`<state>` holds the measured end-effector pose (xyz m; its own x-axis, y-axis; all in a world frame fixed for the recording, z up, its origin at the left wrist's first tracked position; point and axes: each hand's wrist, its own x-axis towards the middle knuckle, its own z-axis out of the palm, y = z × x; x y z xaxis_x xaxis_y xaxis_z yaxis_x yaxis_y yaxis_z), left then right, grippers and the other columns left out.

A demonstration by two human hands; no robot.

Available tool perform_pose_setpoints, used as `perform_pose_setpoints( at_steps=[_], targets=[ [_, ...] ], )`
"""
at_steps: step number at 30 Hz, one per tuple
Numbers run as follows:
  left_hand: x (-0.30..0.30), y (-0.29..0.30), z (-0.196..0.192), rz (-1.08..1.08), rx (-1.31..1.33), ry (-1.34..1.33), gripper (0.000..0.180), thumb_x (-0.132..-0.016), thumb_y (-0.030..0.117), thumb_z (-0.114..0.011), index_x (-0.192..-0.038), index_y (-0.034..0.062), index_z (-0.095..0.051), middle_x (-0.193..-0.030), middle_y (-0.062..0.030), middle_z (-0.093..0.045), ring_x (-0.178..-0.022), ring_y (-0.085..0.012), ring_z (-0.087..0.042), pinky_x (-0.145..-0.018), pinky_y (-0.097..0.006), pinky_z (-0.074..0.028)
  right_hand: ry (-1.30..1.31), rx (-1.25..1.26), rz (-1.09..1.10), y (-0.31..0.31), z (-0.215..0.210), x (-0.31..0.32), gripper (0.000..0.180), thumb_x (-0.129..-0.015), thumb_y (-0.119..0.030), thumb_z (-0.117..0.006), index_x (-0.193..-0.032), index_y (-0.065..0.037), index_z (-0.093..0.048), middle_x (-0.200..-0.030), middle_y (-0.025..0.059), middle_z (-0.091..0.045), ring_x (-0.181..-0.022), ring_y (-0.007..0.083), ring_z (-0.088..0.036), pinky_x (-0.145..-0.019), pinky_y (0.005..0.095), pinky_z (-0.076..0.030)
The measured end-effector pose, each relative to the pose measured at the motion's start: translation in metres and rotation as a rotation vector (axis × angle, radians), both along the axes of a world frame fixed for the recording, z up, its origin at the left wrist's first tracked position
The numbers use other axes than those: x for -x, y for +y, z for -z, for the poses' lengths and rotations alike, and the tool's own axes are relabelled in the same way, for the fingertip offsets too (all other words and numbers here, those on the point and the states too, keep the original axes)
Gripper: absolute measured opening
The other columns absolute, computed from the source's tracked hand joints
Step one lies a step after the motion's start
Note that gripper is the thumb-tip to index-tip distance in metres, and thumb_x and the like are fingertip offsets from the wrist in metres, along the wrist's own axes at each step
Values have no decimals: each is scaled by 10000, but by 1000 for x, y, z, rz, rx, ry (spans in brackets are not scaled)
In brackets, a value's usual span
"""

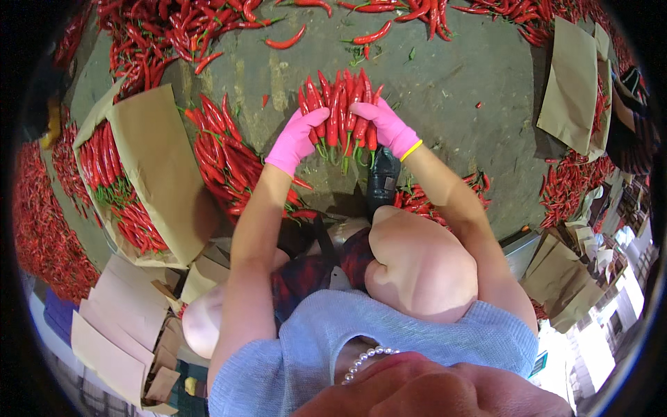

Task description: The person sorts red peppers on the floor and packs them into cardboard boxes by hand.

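Both my hands wear pink gloves and grip one fan-shaped bunch of red chili peppers (335,111) from its two sides. My left hand (299,137) is closed on the left side, its thumb lying across the front peppers. From the right, my right hand (389,127) presses its thumb over the bunch; a yellow cuff edge shows at the wrist. The peppers lie side by side, red tips away from me and green stems toward me. The fingers behind the bunch are hidden.
A large chili heap (174,35) covers the far left floor. An open cardboard box (156,149) with neatly layered chilies stands at left, beside a loose pile (229,160). Another box (570,87) stands far right. My black boot (382,182) is just behind the bunch.
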<state>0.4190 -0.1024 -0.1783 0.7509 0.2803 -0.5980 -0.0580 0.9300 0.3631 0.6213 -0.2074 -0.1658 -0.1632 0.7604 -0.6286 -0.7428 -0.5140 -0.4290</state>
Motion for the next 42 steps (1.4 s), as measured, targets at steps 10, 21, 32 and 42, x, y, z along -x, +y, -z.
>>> perform_pose_setpoints(
  at_steps=[10, 21, 32, 42],
  targets=[
    [33, -30, -47, 39, 266, 88, 440, -994, 248, -606, -1383, 66, -509, -1294, -133, -630, -1142, -258, -647, -979, -479, -535, 117, 267, -199, 6, -52, 47, 484, -913, -110, -670, -1367, -88, -505, -1182, 120, -676, -993, 259, -695, -853, 427, -584],
    [87, -120, 12, -71, 1110, 26, 541, -1033, 452, -462, -1419, 74, -470, -1371, -188, -577, -1196, -352, -611, -1018, -563, -482, 245, 787, -313, -43, -22, 98, 406, -962, -307, -640, -1263, -42, -575, -1161, 142, -690, -998, 281, -695, -876, 462, -570],
    [99, -120, 3, 42, 1050, 61, 590, -1038, 504, -409, -1377, 33, -515, -1318, -167, -625, -1172, -321, -629, -1045, -493, -474, 408, 945, -529, -29, -14, 99, 443, -977, -358, -598, -1289, -42, -608, -1231, 106, -687, -1087, 240, -672, -975, 409, -513],
    [116, -174, 18, -53, 871, 9, 579, -1051, 524, -335, -1341, 75, -559, -1295, -134, -649, -1143, -279, -652, -1016, -458, -500, 713, 630, -566, -77, 29, 120, 483, -1005, -434, -536, -1334, -84, -592, -1295, 78, -657, -1158, 230, -631, -1045, 409, -464]
  ],
)
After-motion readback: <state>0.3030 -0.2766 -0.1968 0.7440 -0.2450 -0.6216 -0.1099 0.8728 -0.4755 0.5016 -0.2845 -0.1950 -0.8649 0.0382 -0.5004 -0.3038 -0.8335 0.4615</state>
